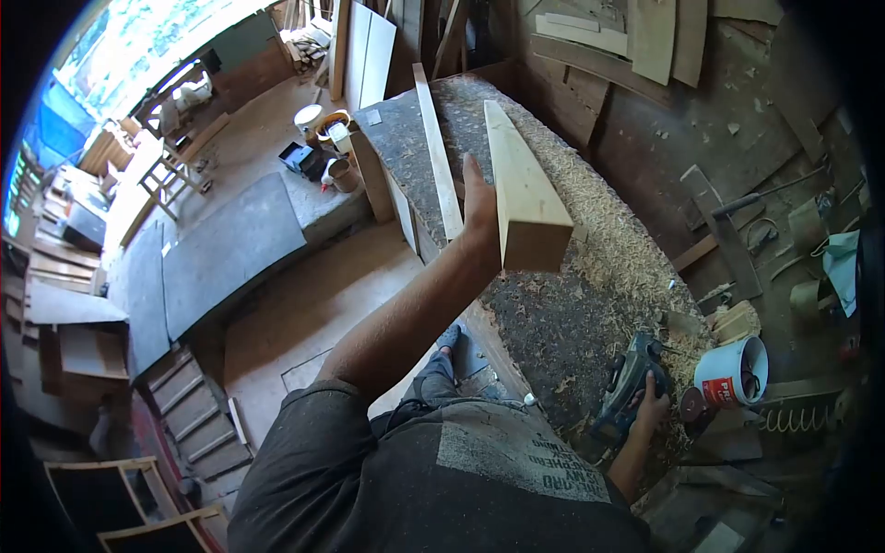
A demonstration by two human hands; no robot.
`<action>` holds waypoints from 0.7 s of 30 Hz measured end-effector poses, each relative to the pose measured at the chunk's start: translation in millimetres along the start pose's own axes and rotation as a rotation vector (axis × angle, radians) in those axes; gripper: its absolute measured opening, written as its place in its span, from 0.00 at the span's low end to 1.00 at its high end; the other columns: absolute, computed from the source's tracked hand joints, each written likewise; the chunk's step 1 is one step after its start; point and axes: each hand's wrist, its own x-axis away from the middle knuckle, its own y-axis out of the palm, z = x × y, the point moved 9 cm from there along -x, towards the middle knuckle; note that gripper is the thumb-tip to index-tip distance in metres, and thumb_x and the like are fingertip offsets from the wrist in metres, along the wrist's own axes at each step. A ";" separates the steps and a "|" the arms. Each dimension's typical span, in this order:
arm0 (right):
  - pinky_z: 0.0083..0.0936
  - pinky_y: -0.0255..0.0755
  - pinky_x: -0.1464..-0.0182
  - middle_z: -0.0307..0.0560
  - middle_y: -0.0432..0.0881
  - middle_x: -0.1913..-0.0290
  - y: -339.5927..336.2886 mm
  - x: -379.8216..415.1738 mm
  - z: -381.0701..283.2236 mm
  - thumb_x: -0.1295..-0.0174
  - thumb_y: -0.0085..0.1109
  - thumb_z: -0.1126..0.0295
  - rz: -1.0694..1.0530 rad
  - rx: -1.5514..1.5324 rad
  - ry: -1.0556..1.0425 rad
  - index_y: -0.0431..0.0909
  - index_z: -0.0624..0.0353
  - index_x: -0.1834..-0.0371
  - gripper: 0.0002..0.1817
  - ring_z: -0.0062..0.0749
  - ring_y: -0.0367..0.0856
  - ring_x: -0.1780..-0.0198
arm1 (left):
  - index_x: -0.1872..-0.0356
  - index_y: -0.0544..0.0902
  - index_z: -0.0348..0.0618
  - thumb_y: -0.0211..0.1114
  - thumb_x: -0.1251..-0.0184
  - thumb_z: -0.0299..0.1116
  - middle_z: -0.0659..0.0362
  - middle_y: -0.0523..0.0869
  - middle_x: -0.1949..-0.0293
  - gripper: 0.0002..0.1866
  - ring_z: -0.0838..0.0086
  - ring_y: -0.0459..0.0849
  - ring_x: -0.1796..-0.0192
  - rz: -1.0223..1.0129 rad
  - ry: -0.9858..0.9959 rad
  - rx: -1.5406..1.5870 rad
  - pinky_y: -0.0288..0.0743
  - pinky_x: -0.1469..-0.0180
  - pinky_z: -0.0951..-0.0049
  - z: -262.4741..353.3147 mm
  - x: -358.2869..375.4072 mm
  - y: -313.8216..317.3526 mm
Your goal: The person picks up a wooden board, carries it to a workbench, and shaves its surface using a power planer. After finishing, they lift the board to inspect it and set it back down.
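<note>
My left hand point(477, 205) is against the left side of a thick, pale wooden beam point(525, 180) and grips it. The thumb points up along the beam, while the other fingers are hidden behind the wood. The beam's squared end faces me. At the lower right, my right hand point(651, 411) is closed round the handle of a dark electric hand planer point(629, 382). The planer rests on the workbench point(544, 323) among wood shavings point(613, 226). Left of the beam lies a long, thin wooden strip point(437, 152).
A white bucket point(731, 371) with a red label stands right of the planer. Tubs and a dark box point(302, 159) sit on a ledge at the left. Boards point(654, 41) lean at the back right; coiled springy hose point(797, 420) lies at the right.
</note>
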 end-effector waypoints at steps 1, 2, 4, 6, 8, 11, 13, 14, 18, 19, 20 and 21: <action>0.28 0.68 0.83 0.45 0.77 0.80 -0.2 3.0 -2.5 0.41 0.70 0.52 -0.003 0.000 -0.007 0.72 0.68 0.62 0.27 0.27 0.74 0.84 | 0.36 0.69 0.47 0.27 0.33 0.75 0.43 0.79 0.55 0.45 0.60 0.79 0.67 0.017 0.021 -0.008 0.79 0.65 0.60 3.4 0.8 3.1; 0.28 0.69 0.83 0.45 0.77 0.80 0.1 4.1 -4.0 0.41 0.70 0.52 -0.006 0.000 -0.013 0.72 0.67 0.63 0.26 0.27 0.74 0.84 | 0.36 0.69 0.46 0.26 0.33 0.75 0.42 0.79 0.54 0.46 0.60 0.79 0.67 0.033 0.041 -0.017 0.79 0.65 0.61 6.5 1.3 5.0; 0.28 0.69 0.83 0.45 0.77 0.80 0.3 -0.6 -0.2 0.41 0.69 0.52 0.003 0.002 -0.011 0.73 0.67 0.63 0.26 0.27 0.74 0.84 | 0.36 0.69 0.46 0.25 0.33 0.75 0.41 0.79 0.53 0.46 0.59 0.79 0.67 0.033 0.058 0.004 0.79 0.64 0.62 10.4 1.0 8.7; 0.28 0.69 0.83 0.44 0.77 0.80 -2.4 -2.6 3.9 0.41 0.69 0.52 0.013 0.006 -0.007 0.73 0.67 0.63 0.26 0.27 0.74 0.84 | 0.37 0.70 0.47 0.24 0.33 0.75 0.41 0.79 0.54 0.45 0.59 0.79 0.68 0.024 0.031 0.053 0.79 0.67 0.62 8.9 2.3 12.4; 0.28 0.69 0.84 0.44 0.77 0.80 -2.4 -4.1 6.2 0.41 0.70 0.52 0.014 0.003 0.012 0.73 0.67 0.63 0.26 0.27 0.74 0.84 | 0.37 0.69 0.48 0.24 0.33 0.75 0.42 0.79 0.55 0.45 0.59 0.79 0.69 0.042 0.032 0.011 0.79 0.68 0.61 11.4 0.3 11.3; 0.27 0.68 0.84 0.44 0.76 0.80 -2.9 -3.4 8.3 0.41 0.70 0.53 0.045 -0.038 0.012 0.73 0.67 0.62 0.26 0.26 0.73 0.84 | 0.36 0.68 0.49 0.24 0.33 0.74 0.42 0.80 0.56 0.44 0.58 0.79 0.70 0.068 0.026 -0.055 0.79 0.69 0.60 11.0 1.2 12.1; 0.26 0.68 0.85 0.43 0.76 0.80 -1.6 -1.3 4.7 0.41 0.70 0.53 0.016 -0.044 0.006 0.73 0.68 0.62 0.26 0.25 0.73 0.84 | 0.36 0.68 0.50 0.24 0.33 0.74 0.42 0.80 0.57 0.43 0.58 0.79 0.71 0.068 0.025 -0.080 0.79 0.70 0.60 11.3 1.8 15.0; 0.26 0.67 0.85 0.43 0.76 0.80 0.2 -0.6 4.1 0.41 0.70 0.54 -0.010 -0.052 0.006 0.72 0.68 0.62 0.25 0.24 0.72 0.84 | 0.35 0.67 0.50 0.24 0.33 0.74 0.42 0.80 0.57 0.44 0.58 0.80 0.70 0.076 0.031 -0.085 0.79 0.70 0.61 12.1 2.0 15.5; 0.25 0.67 0.85 0.43 0.76 0.80 -4.0 -4.1 10.4 0.41 0.70 0.54 0.039 -0.046 0.007 0.72 0.68 0.63 0.25 0.24 0.73 0.84 | 0.34 0.66 0.46 0.23 0.33 0.74 0.41 0.79 0.54 0.46 0.58 0.80 0.66 -0.004 0.025 -0.016 0.79 0.68 0.61 14.5 2.4 18.8; 0.25 0.67 0.85 0.43 0.76 0.80 -1.9 -5.4 10.5 0.41 0.70 0.55 0.007 -0.058 0.003 0.72 0.69 0.61 0.25 0.24 0.73 0.84 | 0.34 0.66 0.46 0.23 0.33 0.74 0.41 0.79 0.54 0.46 0.58 0.80 0.66 -0.008 0.024 -0.018 0.79 0.68 0.61 14.6 1.4 16.7; 0.25 0.67 0.86 0.43 0.75 0.80 1.1 -6.2 10.1 0.41 0.70 0.55 -0.026 -0.069 -0.002 0.72 0.69 0.60 0.26 0.25 0.73 0.84 | 0.34 0.66 0.45 0.23 0.34 0.75 0.40 0.78 0.53 0.47 0.57 0.80 0.64 -0.032 0.025 0.009 0.79 0.65 0.61 14.9 0.2 15.5; 0.25 0.67 0.86 0.43 0.75 0.80 1.4 -6.0 9.5 0.41 0.70 0.55 -0.026 -0.071 -0.003 0.72 0.69 0.60 0.26 0.25 0.73 0.84 | 0.34 0.66 0.44 0.23 0.34 0.75 0.40 0.78 0.52 0.48 0.57 0.80 0.63 -0.055 0.027 0.037 0.79 0.63 0.61 15.7 -0.8 14.7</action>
